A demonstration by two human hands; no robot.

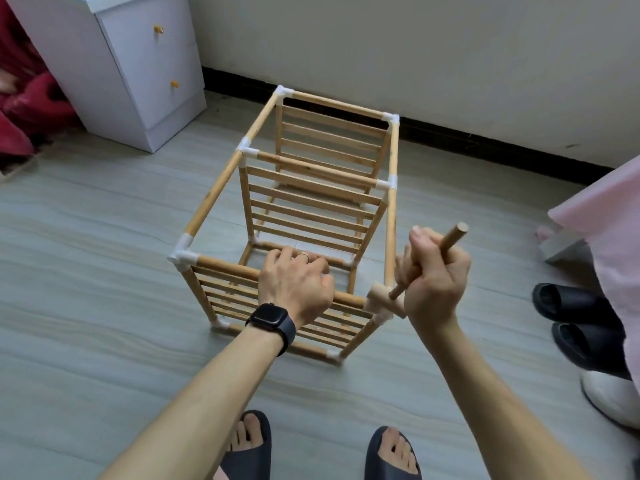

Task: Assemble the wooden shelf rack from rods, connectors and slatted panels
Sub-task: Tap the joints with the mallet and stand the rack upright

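Dark slippers (393,455) stand just before the rack (214,202). Left hand (294,282) curls around its near top rod (225,265); right hand (433,278) grips a wooden mallet (384,301), head against the rack's near right corner connector (382,318).

Shelf rack (311,202) on the floor (104,271), before the wall (415,46); drawer cabinet (138,64) behind-left; slippers (581,323) right. Left hand (294,285) grips near top rod (225,266); mallet (379,299), in right hand (433,282), at near-right corner.

Home bedroom: white nightstand (114,64), slippers (581,320).
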